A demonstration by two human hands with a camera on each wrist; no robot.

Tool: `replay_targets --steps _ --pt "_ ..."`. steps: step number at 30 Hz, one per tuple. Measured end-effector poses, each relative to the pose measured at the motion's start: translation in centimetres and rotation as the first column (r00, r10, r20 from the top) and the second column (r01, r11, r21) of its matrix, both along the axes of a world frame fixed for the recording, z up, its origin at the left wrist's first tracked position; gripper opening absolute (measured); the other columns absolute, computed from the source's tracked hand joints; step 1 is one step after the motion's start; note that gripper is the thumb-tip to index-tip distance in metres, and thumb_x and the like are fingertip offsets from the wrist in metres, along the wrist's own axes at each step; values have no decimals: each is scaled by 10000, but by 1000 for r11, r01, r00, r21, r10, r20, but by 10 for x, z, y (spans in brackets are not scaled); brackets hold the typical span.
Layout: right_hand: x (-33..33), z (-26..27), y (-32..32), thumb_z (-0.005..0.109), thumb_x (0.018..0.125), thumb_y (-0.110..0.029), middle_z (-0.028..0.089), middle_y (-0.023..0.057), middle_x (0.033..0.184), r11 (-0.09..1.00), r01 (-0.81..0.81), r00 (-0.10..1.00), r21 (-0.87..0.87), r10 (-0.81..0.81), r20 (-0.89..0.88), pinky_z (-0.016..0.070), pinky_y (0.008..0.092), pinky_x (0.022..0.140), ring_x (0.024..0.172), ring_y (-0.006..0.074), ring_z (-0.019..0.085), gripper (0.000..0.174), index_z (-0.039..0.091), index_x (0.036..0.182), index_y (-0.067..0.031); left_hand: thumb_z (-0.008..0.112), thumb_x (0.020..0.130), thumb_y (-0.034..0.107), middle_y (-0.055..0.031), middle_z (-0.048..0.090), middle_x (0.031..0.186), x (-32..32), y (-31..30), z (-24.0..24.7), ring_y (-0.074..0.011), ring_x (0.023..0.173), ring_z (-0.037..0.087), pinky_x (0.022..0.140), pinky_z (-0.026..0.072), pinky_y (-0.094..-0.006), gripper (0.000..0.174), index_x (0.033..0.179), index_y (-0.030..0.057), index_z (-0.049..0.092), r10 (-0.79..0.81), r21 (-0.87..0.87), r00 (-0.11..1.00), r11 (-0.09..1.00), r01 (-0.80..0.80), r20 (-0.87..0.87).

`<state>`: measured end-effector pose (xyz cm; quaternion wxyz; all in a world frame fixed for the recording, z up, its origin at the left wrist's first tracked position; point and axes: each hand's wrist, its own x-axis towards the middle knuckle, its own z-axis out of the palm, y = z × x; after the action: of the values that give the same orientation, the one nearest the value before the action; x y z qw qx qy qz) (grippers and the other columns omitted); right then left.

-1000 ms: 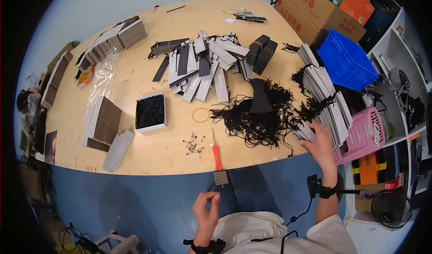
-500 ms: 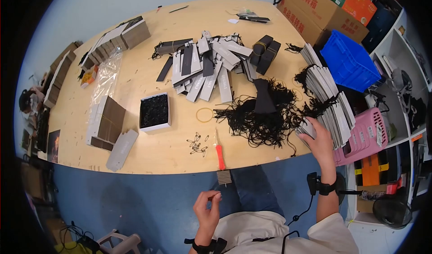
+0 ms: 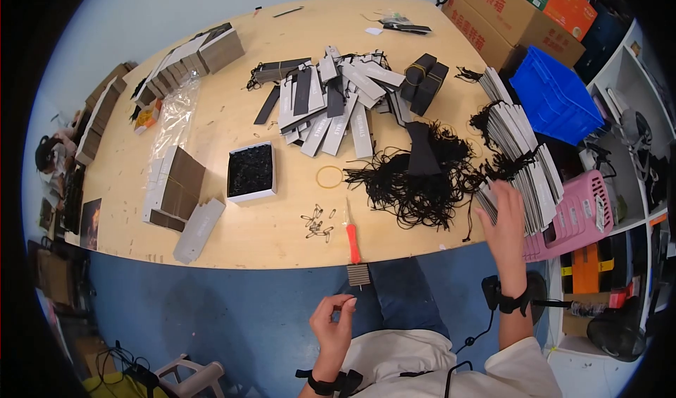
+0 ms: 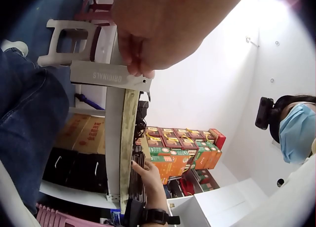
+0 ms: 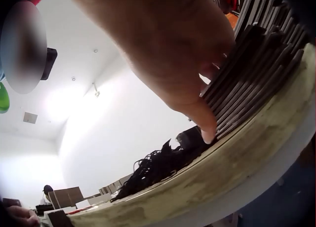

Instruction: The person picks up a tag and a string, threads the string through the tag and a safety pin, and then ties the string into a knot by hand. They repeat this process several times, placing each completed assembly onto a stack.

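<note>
In the head view my left hand point(image 3: 333, 329) is held over the lap with loosely bent fingers, thumb and forefinger tips close together; nothing shows between them. A grey tag printed "ORIGINALS" point(image 4: 106, 75) overlaps its fingertips in the left wrist view. A small striped stack point(image 3: 358, 275) sits at the table's front edge, below a red-handled tool point(image 3: 353, 244). On the right, my right hand point(image 3: 508, 225) reaches over the near end of a long row of grey tags point(image 3: 521, 141). Its thumb point(image 5: 208, 131) lies against the end of the row, while its other fingertips are partly hidden behind the tags.
Tangled black cords point(image 3: 405, 204) lie left of the row, with loose tags point(image 3: 361, 134) heaped behind. A white box point(image 3: 253, 198) of small black pieces, safety pins point(image 3: 319, 225) and a tag block point(image 3: 184, 187) are leftward. A blue crate point(image 3: 553, 95) and pink basket point(image 3: 574, 211) border the right side.
The head view has shifted slightly, so the table appears farther right. My right hand's fingers are straighter over the tags than a second ago. My left hand keeps its pose over the lap.
</note>
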<state>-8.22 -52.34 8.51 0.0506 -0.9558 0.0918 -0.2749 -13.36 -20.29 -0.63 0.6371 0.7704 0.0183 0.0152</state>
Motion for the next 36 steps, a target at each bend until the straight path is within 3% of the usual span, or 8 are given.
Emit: replay_targets --steps 4,15,18,23,27,30,32,36 --pt "-2 -14 43 697 796 -100 572 105 953 847 -436 888 304 459 -3 480 385 739 873 290 560 191 622 955 -26 714 849 53 -80 648 764 1 -3 2 -129 636 605 590 472 -243 81 856 -12 667 42 -31 999 999 -41 30" --pt "-4 -23 95 643 855 -85 534 69 885 815 -412 838 408 514 -180 487 371 693 859 265 570 99 553 854 -44 687 873 41 -52 642 789 1 6 3 -95 687 589 631 474 -223 78 851 -20 644 28 21 999 999 -29 32" --pt "-19 -16 96 626 865 -54 561 82 910 753 -518 768 406 619 -167 492 365 669 840 280 591 93 537 878 -31 681 878 41 -49 640 781 1 4 1 -92 693 587 633 473 -222 72 857 -18 646 21 -22 1000 1000 -20 23" --pt "-40 -26 91 613 875 -2 613 116 835 403 -321 732 857 680 -46 501 337 625 710 296 626 91 527 904 -10 695 846 26 -73 643 747 2 1 18 -133 663 606 647 486 -248 80 908 -9 658 -107 87 988 991 98 110" --pt "-48 -13 100 618 888 -14 636 101 779 418 -374 733 828 680 -12 490 298 595 654 208 625 67 558 917 -6 719 798 -9 -101 649 746 -3 -12 39 -181 655 646 662 519 -292 227 1017 20 668 -281 121 946 957 264 164" --pt "-55 -13 108 630 897 -30 673 88 782 214 -144 739 966 673 -39 468 250 552 613 122 599 63 606 945 3 714 797 -25 -101 657 765 -8 -26 39 -180 657 657 646 522 -277 254 1041 18 660 -367 143 914 928 345 174" --pt "-57 -22 110 626 905 -31 695 84 802 -105 52 826 993 564 16 452 205 533 603 69 575 92 638 986 11 688 827 -39 -96 666 778 -9 -30 36 -167 685 673 632 523 -253 212 1035 -9 653 -355 116 923 933 340 148" --pt "-58 -29 104 604 904 2 706 136 875 -347 102 880 932 469 78 479 217 593 696 117 630 107 644 1002 21 617 909 -24 -105 693 866 -14 -29 27 -157 762 682 662 542 -247 109 1009 -65 636 -231 -257 959 949 185 -162"
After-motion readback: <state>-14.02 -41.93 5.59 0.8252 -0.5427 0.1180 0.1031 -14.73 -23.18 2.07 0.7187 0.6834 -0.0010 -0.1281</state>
